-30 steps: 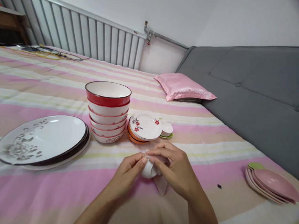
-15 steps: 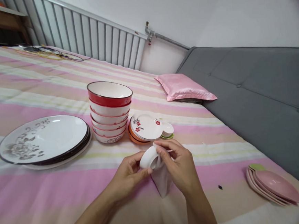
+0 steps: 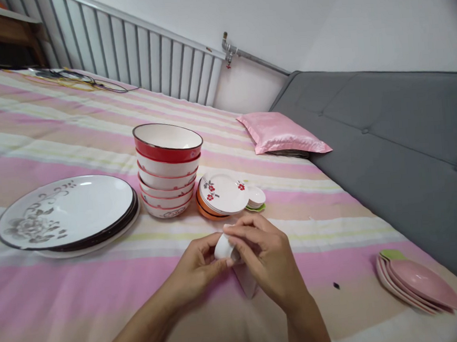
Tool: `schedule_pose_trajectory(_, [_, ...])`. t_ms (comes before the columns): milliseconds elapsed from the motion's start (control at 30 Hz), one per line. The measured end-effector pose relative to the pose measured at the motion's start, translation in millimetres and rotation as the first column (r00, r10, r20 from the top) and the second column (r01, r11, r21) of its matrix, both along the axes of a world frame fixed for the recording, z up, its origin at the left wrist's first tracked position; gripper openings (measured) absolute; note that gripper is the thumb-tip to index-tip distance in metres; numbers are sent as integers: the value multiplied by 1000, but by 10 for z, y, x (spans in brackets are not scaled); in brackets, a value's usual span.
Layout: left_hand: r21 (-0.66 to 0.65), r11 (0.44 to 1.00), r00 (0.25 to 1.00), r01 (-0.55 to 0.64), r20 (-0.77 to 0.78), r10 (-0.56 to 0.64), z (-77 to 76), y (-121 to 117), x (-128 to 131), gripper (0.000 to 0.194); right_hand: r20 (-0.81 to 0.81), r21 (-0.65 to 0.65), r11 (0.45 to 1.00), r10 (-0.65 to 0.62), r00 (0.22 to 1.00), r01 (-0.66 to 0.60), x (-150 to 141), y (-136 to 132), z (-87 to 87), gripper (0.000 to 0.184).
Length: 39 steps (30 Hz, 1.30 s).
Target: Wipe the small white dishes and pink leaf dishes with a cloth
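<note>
My left hand (image 3: 198,265) pinches the rim of a small white dish (image 3: 222,248), thumb in front and fingers behind. On its other side my right hand (image 3: 269,260) is closed on a pale cloth (image 3: 245,281), pressed against the dish's edge and inside. A corner of this cloth hangs below the fingers. Just beyond the hands lies a stack of small plates with red flowers (image 3: 225,193), resting on orange-sided dishes (image 3: 208,210). Beside that, tiny white saucers (image 3: 256,195) are piled on a green dish.
A tall stack of red-and-white bowls (image 3: 169,170) stands left of the small plates. Large flowered plates (image 3: 77,209) are piled further left. Pink leaf-shaped dishes (image 3: 423,282) lie at right, near the grey headboard (image 3: 388,142). A pink pillow (image 3: 283,132) and cables (image 3: 74,80) lie farther back.
My right hand has shifted slightly left with the cloth, its fingers now curled over the dish's top edge. The dish has turned, showing less of its opening. The stacks have not moved.
</note>
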<state>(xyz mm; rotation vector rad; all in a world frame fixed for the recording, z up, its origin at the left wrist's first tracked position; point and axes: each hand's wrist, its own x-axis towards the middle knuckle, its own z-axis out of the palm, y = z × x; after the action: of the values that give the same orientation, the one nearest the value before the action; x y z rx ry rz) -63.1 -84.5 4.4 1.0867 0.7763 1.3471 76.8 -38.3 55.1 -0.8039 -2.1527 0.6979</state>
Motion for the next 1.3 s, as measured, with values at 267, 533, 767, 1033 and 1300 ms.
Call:
schedule_pose_trajectory(267, [-8, 999, 999, -52, -2, 52, -13, 10, 0, 18, 80, 59, 995, 82, 993, -86, -56, -79, 4, 25])
schedule_pose_trajectory(533, [-27, 1000, 1000, -6, 15, 6, 37, 8, 1, 33, -50, -118, 986, -128, 991, 122, 25, 106, -60, 19])
schedule_pose_trajectory(767, [-50, 999, 1000, -13, 0, 13, 27, 14, -7, 34, -76, -243, 966, -109, 991, 88, 73, 173, -97, 19])
schedule_pose_trajectory(1033, [12, 1000, 1000, 24, -15, -24, 2, 18, 14, 26, 0, -67, 998, 0, 1000, 0, 49, 111, -37, 20])
schedule_pose_trajectory(1300, [1, 999, 999, 46, -9, -46, 37, 13, 14, 23, 114, -117, 989, 106, 988, -92, 66, 92, 21, 24])
